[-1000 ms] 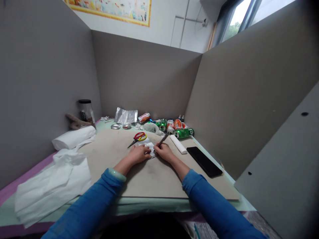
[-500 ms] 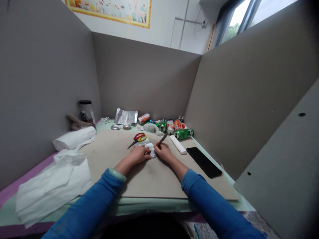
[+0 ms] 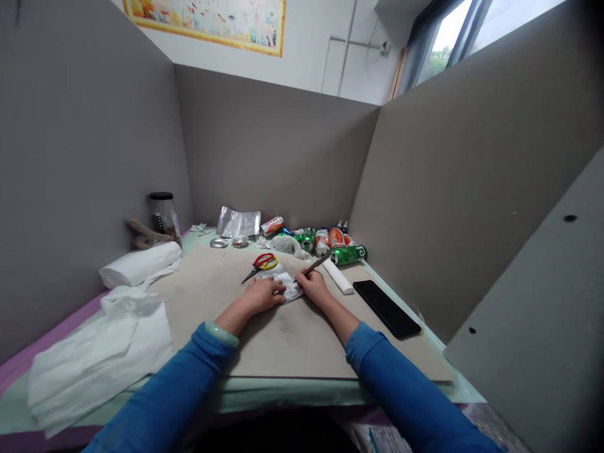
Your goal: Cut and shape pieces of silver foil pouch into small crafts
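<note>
My right hand [image 3: 314, 288] grips a dark brown, pen-like stick [image 3: 319, 262] whose thin tip points down-left onto a small pale, creased sheet [image 3: 292, 290]. I cannot tell whether the sheet is paper or foil. With fingers stretched out, my left hand [image 3: 264, 295] lies flat over the sheet's left side and hides part of it. Just beyond that hand are scissors [image 3: 265, 262] with red and yellow handles, resting partly on the sheet, their blades toward the left. A white bar-shaped piece [image 3: 338, 277] lies to the right of my right hand.
A black phone [image 3: 387, 308] lies at the right of the beige board [image 3: 292, 352]. Along the back are several cans [image 3: 348, 254] and a silver sheet [image 3: 239, 223]. At left are a white roll [image 3: 141, 264], crumpled white cloth or paper [image 3: 108, 346] and a jar [image 3: 163, 214]. Grey panels surround the table.
My right hand has shifted slightly right, and the brown stick is now tilted lower to the right, its tip showing on the sheet. My left hand has stayed nearly in place.
</note>
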`<state>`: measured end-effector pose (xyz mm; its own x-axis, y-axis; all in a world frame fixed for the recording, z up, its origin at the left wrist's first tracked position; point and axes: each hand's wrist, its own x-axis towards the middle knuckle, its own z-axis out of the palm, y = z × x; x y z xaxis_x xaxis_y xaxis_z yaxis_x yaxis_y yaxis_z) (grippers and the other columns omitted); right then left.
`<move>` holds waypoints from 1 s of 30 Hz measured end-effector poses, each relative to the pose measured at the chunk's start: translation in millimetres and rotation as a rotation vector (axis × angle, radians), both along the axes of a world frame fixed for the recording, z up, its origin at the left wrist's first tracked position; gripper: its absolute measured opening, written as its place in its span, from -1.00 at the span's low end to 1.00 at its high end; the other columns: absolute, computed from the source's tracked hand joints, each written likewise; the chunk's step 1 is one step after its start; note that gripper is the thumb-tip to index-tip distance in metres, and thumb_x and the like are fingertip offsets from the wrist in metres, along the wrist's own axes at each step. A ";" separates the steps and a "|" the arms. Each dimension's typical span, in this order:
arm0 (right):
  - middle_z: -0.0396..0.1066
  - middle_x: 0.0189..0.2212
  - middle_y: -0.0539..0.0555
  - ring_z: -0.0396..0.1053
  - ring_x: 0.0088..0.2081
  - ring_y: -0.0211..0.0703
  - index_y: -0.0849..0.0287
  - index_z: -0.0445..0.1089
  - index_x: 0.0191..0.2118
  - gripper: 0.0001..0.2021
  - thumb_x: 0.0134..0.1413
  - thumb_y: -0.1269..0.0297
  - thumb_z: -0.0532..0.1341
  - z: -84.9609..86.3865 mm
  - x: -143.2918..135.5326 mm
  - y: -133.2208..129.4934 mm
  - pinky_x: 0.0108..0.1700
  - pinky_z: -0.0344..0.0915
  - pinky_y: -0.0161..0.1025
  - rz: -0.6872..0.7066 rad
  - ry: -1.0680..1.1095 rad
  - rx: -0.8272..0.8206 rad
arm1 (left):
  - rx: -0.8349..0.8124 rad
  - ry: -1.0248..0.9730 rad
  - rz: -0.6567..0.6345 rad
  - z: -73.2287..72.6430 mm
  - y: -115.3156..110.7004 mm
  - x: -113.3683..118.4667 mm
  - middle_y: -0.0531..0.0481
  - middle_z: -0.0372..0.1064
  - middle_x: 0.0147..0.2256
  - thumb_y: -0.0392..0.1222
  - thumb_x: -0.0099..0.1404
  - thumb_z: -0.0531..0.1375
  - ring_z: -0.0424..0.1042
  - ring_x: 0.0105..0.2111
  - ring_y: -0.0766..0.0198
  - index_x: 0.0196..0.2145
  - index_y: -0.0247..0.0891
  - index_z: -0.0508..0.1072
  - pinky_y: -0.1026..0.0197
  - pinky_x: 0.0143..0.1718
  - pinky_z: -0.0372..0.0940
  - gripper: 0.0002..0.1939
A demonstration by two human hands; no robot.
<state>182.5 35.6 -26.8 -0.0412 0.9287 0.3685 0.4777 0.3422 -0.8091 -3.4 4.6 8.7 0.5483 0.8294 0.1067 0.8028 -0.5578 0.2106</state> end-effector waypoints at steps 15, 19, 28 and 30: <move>0.42 -0.60 0.02 0.30 -0.59 -0.29 0.24 0.37 -0.45 -0.70 0.09 0.12 0.07 -3.6 7.4 -3.1 -0.46 0.23 -0.36 0.098 -0.030 -0.021 | 0.202 -0.072 -0.152 -4.7 7.1 -5.6 -0.04 0.42 -0.15 -0.16 0.23 0.15 0.33 -0.10 0.15 -0.20 -0.15 0.54 0.21 -0.05 0.16 -0.79; 0.41 -0.60 0.00 0.28 -0.61 -0.30 0.23 0.35 -0.42 -0.71 0.09 0.10 0.07 -4.5 7.1 -2.3 -0.49 0.21 -0.37 0.126 -0.001 -0.039 | 0.196 -0.104 -0.244 -4.9 3.2 -3.1 -0.04 0.42 -0.27 -0.06 0.32 0.08 0.35 -0.26 0.22 -0.25 -0.16 0.56 0.25 -0.18 0.17 -0.72; 0.40 -0.56 -0.01 0.24 -0.60 -0.32 0.21 0.33 -0.40 -0.72 0.08 0.07 0.10 2.3 5.4 -6.3 -0.52 0.17 -0.38 0.192 0.058 0.022 | 0.148 -0.051 -0.292 -9.6 16.9 -11.5 0.01 0.41 -0.18 -0.10 0.22 0.19 0.33 -0.20 0.19 -0.17 -0.02 0.55 0.24 -0.15 0.15 -0.78; 0.39 -0.59 -0.01 0.23 -0.61 -0.32 0.22 0.32 -0.42 -0.73 0.07 0.09 0.11 2.5 5.3 -6.3 -0.53 0.17 -0.38 0.235 0.075 -0.004 | 0.107 -0.055 -0.299 -12.9 22.7 -15.6 0.03 0.41 -0.14 -0.12 0.22 0.19 0.33 -0.17 0.18 -0.17 0.00 0.54 0.24 -0.13 0.15 -0.78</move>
